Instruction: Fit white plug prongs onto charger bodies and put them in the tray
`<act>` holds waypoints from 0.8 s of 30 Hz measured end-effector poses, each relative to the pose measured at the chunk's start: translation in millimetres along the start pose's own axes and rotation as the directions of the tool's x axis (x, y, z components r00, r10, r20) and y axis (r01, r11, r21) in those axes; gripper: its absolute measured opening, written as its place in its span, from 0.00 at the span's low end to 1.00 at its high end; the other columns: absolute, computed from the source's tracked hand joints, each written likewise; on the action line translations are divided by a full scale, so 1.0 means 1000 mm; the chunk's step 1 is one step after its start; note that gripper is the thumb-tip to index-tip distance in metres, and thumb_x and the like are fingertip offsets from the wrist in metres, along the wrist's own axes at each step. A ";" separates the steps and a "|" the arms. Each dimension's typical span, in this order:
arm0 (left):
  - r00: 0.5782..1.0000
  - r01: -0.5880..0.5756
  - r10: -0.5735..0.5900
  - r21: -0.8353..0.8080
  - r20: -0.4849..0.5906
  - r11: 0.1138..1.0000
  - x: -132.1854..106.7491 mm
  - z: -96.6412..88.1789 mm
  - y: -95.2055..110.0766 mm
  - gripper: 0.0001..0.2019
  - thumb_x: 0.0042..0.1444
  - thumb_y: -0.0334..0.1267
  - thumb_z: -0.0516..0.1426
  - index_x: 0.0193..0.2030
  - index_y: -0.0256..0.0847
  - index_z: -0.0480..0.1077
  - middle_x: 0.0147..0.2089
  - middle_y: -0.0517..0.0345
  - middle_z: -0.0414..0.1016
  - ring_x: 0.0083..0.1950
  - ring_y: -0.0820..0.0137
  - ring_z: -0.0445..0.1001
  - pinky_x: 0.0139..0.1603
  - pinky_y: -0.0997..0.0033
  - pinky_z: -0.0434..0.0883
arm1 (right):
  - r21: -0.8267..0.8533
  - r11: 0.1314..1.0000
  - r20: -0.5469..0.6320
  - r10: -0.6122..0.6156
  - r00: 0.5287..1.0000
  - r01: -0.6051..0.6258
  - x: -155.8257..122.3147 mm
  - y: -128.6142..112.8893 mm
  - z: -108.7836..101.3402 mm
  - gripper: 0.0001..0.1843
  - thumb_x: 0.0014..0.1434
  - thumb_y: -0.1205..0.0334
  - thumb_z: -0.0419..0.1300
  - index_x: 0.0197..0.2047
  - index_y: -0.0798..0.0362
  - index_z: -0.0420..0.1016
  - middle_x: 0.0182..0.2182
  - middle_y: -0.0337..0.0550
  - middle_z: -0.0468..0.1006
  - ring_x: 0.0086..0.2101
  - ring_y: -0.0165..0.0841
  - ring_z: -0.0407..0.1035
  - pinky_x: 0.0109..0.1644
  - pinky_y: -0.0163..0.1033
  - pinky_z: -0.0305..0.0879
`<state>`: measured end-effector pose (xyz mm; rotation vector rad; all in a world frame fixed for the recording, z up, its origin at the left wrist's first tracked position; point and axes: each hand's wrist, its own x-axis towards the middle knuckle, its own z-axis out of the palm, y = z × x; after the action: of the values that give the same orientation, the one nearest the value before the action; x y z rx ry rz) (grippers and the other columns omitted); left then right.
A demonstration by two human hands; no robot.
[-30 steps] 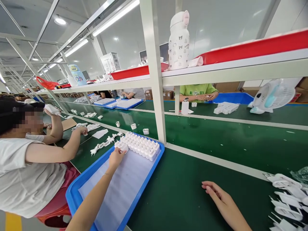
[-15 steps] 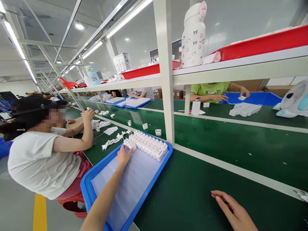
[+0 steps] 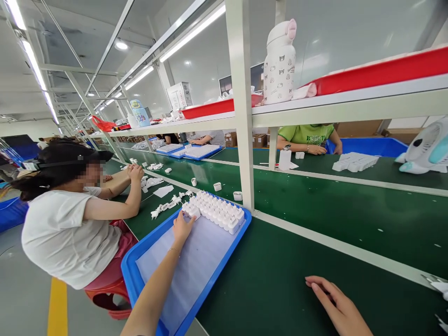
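My left hand (image 3: 182,228) reaches over the blue tray (image 3: 217,281) and has thumb and fingers around a white plug adapter (image 3: 192,212) at the near left end of the rows. The adapter stands among several white plug adapters (image 3: 219,211), packed close together with their metal pins upward, on a pale liner sheet (image 3: 196,261). At the lower right, my right hand (image 3: 338,303) hovers over or rests on the green bench top (image 3: 273,275). Its fingers are loosely stretched, thumb apart from them, and I see nothing held.
Left of me sits a co-worker in a white shirt (image 3: 66,233), near loose white parts (image 3: 171,203). White housings (image 3: 238,196) ride the green belt (image 3: 297,191). A shelf post (image 3: 243,140) rises behind the tray. White plugs (image 3: 439,285) lie at the right edge.
White housings on the belt have moved slightly right. The co-worker across no longer holds up a white piece. My left hand stays at the same adapter; my right hand has hardly moved.
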<state>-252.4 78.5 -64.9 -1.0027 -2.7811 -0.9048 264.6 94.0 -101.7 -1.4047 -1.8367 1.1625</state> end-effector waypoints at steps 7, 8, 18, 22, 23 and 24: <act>1.000 -0.010 0.010 -0.031 -0.013 0.999 0.000 0.000 -0.001 0.38 0.50 0.59 0.53 0.63 0.41 0.51 0.61 0.44 0.64 0.63 0.51 0.58 0.59 0.53 0.57 | 0.003 1.000 0.017 0.027 0.999 -0.027 -0.003 -0.005 -0.002 0.25 0.55 0.36 0.49 0.44 0.42 0.73 0.47 0.43 0.75 0.47 0.41 0.69 0.46 0.39 0.69; 1.000 -0.014 0.013 -0.034 -0.020 0.999 -0.001 0.000 -0.001 0.37 0.50 0.58 0.53 0.63 0.41 0.51 0.61 0.44 0.64 0.63 0.52 0.59 0.58 0.53 0.58 | 0.006 1.000 0.016 0.026 1.000 -0.026 -0.003 -0.005 -0.001 0.25 0.55 0.36 0.49 0.44 0.42 0.73 0.47 0.43 0.75 0.48 0.41 0.69 0.46 0.39 0.69; 0.997 -0.049 0.047 -0.051 -0.056 0.997 -0.003 -0.001 -0.004 0.30 0.55 0.52 0.49 0.61 0.40 0.54 0.59 0.45 0.65 0.60 0.52 0.62 0.56 0.57 0.60 | -0.010 1.000 0.012 0.021 1.000 -0.020 -0.003 -0.006 -0.001 0.23 0.56 0.38 0.49 0.45 0.41 0.73 0.48 0.41 0.74 0.47 0.40 0.68 0.44 0.37 0.70; 0.996 -0.062 0.059 -0.055 -0.059 0.997 -0.005 -0.002 -0.002 0.29 0.55 0.53 0.49 0.61 0.40 0.55 0.58 0.45 0.65 0.60 0.51 0.61 0.56 0.55 0.61 | -0.017 1.000 -0.008 0.005 1.000 -0.006 -0.004 -0.006 -0.001 0.22 0.56 0.38 0.50 0.44 0.42 0.74 0.46 0.40 0.75 0.47 0.40 0.69 0.44 0.37 0.70; 0.996 -0.065 0.061 -0.055 -0.061 0.996 -0.006 -0.003 -0.002 0.29 0.55 0.52 0.49 0.61 0.40 0.55 0.58 0.45 0.65 0.60 0.51 0.61 0.56 0.54 0.61 | -0.022 1.000 -0.010 0.003 1.000 -0.003 -0.004 -0.006 -0.001 0.22 0.56 0.38 0.50 0.44 0.42 0.74 0.46 0.40 0.75 0.47 0.40 0.69 0.44 0.37 0.70; 0.996 -0.067 0.063 -0.055 -0.064 0.996 -0.006 -0.003 -0.002 0.29 0.55 0.52 0.49 0.61 0.40 0.55 0.58 0.45 0.65 0.59 0.51 0.61 0.56 0.54 0.61 | -0.025 1.000 -0.006 0.000 1.000 -0.001 -0.004 -0.006 -0.001 0.22 0.56 0.38 0.50 0.44 0.42 0.74 0.46 0.41 0.75 0.47 0.40 0.69 0.44 0.37 0.70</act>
<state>-249.5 72.1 -65.4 -1.0469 -2.6697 -0.9939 263.5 89.5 -95.5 -1.4208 -1.8529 1.1384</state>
